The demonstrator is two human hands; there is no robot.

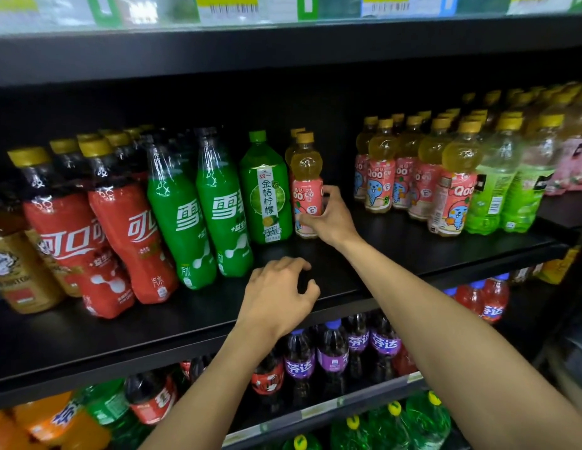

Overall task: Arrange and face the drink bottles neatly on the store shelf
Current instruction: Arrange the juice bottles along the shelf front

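Note:
My right hand grips a small pink-labelled Qoo juice bottle with a yellow cap, standing upright on the black shelf. Right behind it stands another such bottle. To its left is a green kumquat-lemon bottle, then two green Sprite bottles and red cola bottles. My left hand hovers over the shelf's front edge, fingers loosely curled, holding nothing. A group of several Qoo bottles stands further right, separated by a gap.
Pale green drink bottles stand at the far right. Brown bottles sit at the far left. The lower shelf holds purple Fanta bottles, red ones and green ones. Price tags line the shelf above.

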